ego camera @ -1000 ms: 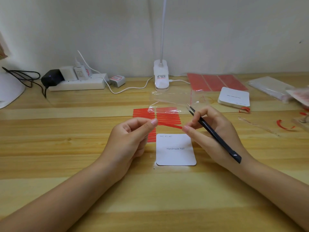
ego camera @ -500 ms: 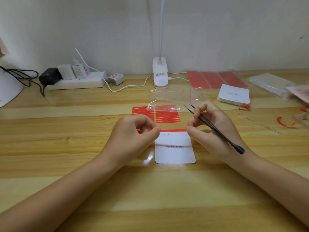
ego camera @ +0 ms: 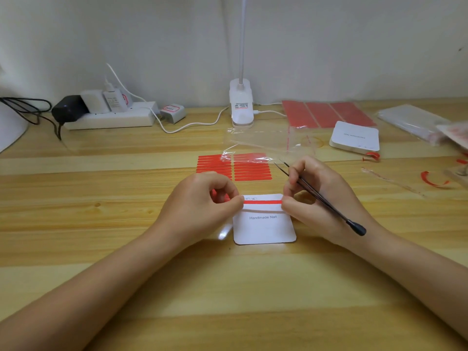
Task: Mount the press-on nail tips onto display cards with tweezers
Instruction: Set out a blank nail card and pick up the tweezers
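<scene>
A white display card (ego camera: 264,229) printed "Handmade Nail" lies flat on the wooden table. A thin red adhesive strip (ego camera: 262,202) is stretched level across the card's upper part. My left hand (ego camera: 202,201) pinches the strip's left end and my right hand (ego camera: 316,193) pinches its right end. The right hand also holds black tweezers (ego camera: 319,196), tips pointing up and left, away from the card. Just behind the hands lies a sheet of red strips (ego camera: 250,168). No nail tips are visible on the card.
A clear plastic bag (ego camera: 268,143) lies behind the strip sheet. A stack of white cards (ego camera: 355,135) and larger red sheets (ego camera: 326,114) sit at the back right. A lamp clip (ego camera: 241,105) and a power strip (ego camera: 111,119) stand by the wall. Peeled red backing scraps (ego camera: 433,179) lie right.
Both hands brought the red strip down from the air above the strip sheet to the top part of the card, and it now lies level across it.
</scene>
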The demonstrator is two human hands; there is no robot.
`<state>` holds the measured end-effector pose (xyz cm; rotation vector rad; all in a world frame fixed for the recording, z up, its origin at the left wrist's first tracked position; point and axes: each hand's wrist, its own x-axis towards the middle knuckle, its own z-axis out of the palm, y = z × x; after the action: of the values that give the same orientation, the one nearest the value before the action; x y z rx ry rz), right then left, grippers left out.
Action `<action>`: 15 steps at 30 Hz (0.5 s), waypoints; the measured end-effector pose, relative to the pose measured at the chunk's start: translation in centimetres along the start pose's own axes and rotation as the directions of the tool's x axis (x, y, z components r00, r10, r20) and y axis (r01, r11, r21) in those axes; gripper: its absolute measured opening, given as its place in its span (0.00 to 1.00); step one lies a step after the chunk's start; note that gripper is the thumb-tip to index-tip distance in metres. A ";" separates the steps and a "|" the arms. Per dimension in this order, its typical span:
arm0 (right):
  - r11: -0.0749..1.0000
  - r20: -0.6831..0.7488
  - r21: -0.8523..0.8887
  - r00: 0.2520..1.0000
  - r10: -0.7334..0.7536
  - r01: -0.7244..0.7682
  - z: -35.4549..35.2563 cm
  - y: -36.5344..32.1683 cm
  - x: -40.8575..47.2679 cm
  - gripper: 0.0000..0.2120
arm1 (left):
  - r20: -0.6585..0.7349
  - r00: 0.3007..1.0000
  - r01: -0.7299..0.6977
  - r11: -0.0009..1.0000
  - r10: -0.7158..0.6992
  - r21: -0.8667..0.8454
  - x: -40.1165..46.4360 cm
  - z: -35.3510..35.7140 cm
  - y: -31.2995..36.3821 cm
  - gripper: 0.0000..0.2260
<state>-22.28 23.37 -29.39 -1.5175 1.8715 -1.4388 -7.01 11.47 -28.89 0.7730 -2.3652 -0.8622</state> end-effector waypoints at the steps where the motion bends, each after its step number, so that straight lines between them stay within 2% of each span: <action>1: 1.000 0.012 -0.008 1.000 -0.001 0.001 0.0 0.0 0.0 0.12 | -0.012 1.000 0.001 1.000 0.000 0.010 0.0 0.0 0.0 0.10; 15: 1.000 0.036 -0.017 0.999 0.018 -0.017 0.1 0.2 0.2 0.10 | -0.005 0.999 0.052 0.996 -0.052 0.077 0.0 0.3 0.2 0.12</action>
<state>-22.38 23.15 -29.56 -1.5210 1.8758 -1.3816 -7.20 11.71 -28.95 0.8697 -2.3974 -0.7937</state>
